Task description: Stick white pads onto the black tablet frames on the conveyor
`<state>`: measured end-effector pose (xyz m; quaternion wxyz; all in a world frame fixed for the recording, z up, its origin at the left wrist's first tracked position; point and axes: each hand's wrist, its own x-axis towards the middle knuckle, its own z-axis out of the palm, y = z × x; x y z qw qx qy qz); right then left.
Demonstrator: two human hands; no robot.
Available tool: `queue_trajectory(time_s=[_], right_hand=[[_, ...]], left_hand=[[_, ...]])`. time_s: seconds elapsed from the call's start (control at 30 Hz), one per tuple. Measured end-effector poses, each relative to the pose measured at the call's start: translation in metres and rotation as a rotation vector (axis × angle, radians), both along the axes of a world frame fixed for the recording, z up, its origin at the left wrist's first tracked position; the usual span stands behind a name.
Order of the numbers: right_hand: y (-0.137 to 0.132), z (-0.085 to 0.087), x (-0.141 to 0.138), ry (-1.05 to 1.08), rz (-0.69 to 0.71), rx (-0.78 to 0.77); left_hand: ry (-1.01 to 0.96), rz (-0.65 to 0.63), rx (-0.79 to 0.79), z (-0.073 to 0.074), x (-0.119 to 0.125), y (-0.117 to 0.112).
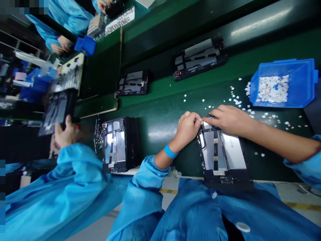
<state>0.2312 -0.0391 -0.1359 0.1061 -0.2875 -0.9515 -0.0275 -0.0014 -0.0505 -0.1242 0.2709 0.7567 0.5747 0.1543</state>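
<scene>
An opened tablet (217,152) lies before me at the table's front edge, its inner side up with silver battery panels and dark cables showing. At its top left corner my left hand (188,127) is closed in a pinch, with a tiny whitish piece (201,120) showing at the fingertips. From the other side my right hand (229,117) reaches across the tablet's top edge. Its index finger is stretched out toward the same corner and nearly meets the left fingertips; its thumb is hidden. Small white pieces (237,101) lie scattered beyond the right hand.
A blue bin (299,83) holding many white bits stands at the right. Opened tablets (200,58) lie farther back, and a stack of tablets (117,145) stands to the left. There a co-worker's hand (65,134) holds another tablet (56,112). More people work at the upper left.
</scene>
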Motion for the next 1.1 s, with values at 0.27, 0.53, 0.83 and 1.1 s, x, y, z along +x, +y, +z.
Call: queue_trajectory(time_s=[0.27, 0.53, 0.83, 1.1], right_hand=[[0.0, -0.004, 0.001, 0.032, 0.001, -0.011], [0.001, -0.008, -0.001, 0.06, 0.011, -0.01], [-0.063, 0.011, 0.042, 0.317, -0.511, -0.181], [-0.128, 0.007, 0.014, 0.591, -0.615, -1.071]], left_hand=[[-0.095, 0.218, -0.034, -0.016, 0.006, -0.002], [-0.156, 0.267, -0.168, -0.02, 0.012, 0.019], [-0.044, 0.153, -0.01, 0.009, -0.01, -0.07], [-0.345, 0.168, -0.199, 0.006, -0.033, -0.109]])
